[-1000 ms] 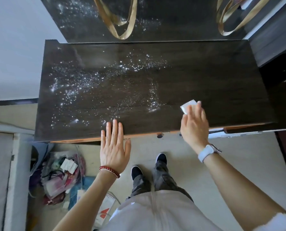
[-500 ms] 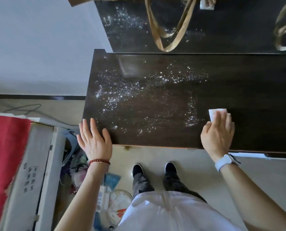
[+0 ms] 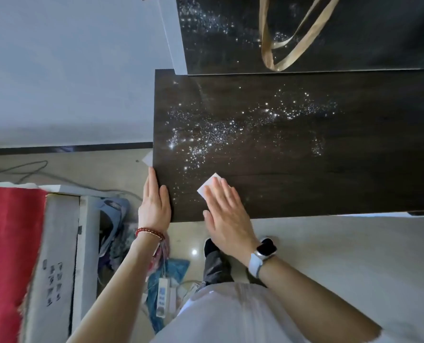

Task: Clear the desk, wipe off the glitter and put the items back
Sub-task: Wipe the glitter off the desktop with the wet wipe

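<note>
Right hand is flat, fingers straight, pressing a white wipe near the desk's front-left corner. The glitter lies just beyond it, trailing off along the desk to the right. Left hand rests open along the left edge, so the right one's clearly better placed to sweep.

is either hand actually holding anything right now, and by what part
Nothing is gripped. The right hand presses flat on the white wipe, covering its near part. The left hand rests against the desk at its left edge.
</note>
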`<action>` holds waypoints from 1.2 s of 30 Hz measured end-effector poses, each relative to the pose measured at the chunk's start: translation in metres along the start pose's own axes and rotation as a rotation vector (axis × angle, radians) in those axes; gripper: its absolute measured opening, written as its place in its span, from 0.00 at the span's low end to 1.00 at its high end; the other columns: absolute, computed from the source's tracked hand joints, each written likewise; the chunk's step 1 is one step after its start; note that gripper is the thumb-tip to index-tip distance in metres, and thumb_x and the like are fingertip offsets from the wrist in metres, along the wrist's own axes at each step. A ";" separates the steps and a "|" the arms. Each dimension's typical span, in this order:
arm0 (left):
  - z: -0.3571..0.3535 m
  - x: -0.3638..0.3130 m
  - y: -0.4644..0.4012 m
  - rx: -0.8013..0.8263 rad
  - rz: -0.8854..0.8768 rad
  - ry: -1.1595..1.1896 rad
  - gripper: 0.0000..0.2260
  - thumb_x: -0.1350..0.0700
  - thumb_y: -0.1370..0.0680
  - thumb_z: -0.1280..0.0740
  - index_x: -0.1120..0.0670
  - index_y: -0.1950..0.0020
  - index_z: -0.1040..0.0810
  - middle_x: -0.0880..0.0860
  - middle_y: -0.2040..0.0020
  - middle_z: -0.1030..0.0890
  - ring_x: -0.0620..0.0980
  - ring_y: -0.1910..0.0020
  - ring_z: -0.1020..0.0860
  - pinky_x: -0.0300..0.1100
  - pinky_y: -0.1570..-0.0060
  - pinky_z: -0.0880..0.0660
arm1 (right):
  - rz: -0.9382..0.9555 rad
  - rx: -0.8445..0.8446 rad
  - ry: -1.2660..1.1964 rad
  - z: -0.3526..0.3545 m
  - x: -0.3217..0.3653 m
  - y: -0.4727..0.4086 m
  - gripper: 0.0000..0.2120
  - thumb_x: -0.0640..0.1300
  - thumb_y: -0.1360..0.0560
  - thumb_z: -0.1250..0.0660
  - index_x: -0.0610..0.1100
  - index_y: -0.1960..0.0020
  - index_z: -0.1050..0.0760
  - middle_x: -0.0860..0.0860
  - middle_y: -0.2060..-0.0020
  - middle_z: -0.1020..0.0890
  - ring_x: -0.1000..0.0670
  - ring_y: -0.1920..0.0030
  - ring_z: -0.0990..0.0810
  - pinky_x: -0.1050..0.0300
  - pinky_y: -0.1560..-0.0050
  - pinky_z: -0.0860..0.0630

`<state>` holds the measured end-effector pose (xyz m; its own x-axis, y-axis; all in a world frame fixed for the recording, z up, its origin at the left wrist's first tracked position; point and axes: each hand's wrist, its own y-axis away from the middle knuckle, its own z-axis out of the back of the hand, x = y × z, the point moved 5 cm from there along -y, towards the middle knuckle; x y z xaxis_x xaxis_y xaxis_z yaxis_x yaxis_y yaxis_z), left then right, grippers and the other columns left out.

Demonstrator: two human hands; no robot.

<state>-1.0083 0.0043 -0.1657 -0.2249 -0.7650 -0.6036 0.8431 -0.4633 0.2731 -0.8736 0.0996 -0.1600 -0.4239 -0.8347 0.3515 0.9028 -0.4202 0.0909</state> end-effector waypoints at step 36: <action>0.027 0.024 -0.006 0.070 -0.195 0.023 0.21 0.56 0.20 0.46 0.50 0.27 0.43 0.52 0.27 0.37 0.49 0.29 0.38 0.36 0.36 0.44 | 0.328 0.163 0.018 -0.017 0.050 -0.001 0.24 0.47 0.23 0.52 0.45 0.28 0.41 0.44 0.27 0.39 0.44 0.26 0.45 0.46 0.27 0.47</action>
<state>-1.0319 -0.0236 -0.1615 -0.3685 -0.6474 -0.6672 0.7483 -0.6324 0.2004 -0.8968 0.0522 -0.1581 -0.1101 -0.9224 0.3702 0.9899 -0.0684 0.1239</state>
